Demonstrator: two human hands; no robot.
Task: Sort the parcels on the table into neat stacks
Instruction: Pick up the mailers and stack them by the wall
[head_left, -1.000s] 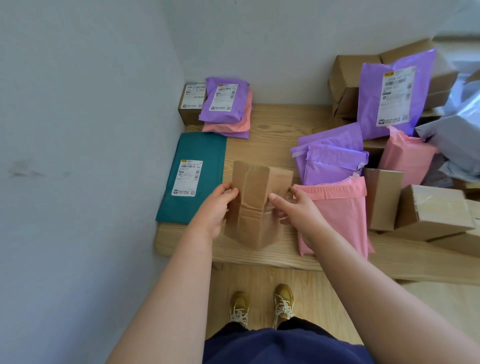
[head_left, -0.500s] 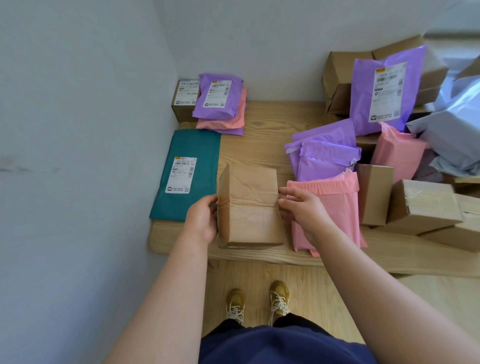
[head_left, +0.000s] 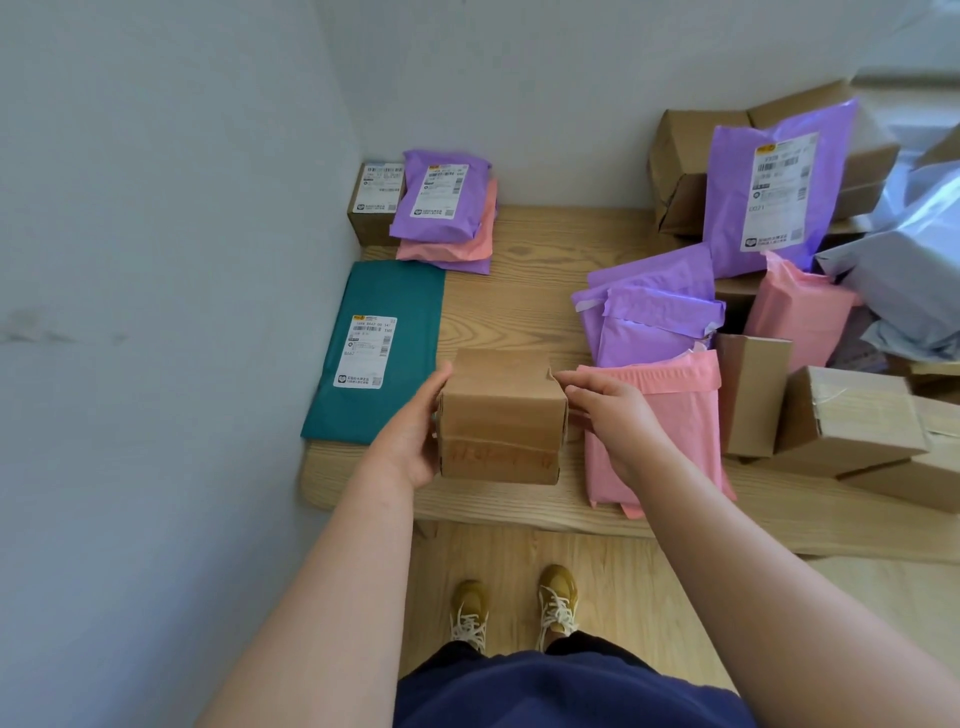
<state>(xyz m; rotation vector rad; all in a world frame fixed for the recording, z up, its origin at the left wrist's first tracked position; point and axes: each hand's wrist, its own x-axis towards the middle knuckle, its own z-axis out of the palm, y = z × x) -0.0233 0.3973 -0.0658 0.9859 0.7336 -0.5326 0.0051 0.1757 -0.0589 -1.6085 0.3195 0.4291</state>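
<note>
The nearest cardboard box (head_left: 501, 415) was plain brown card, matt and a little creased, with a band of shinier tape across it. The table (head_left: 519, 244) was pale wood, smooth and unglossed, with the grain showing. The teal mailer (head_left: 395, 301) was matt plastic with a white paper label. The purple mailers (head_left: 654, 322) were thin plastic film, wrinkled, with a soft sheen. The pink mailer (head_left: 660, 415) looked padded and dull. The grey bags (head_left: 904, 270) were crumpled plastic, faintly glossy. The taped box (head_left: 852, 421) carried clear glossy tape over dull brown card. The wall (head_left: 156, 260) was flat matt paint.
</note>
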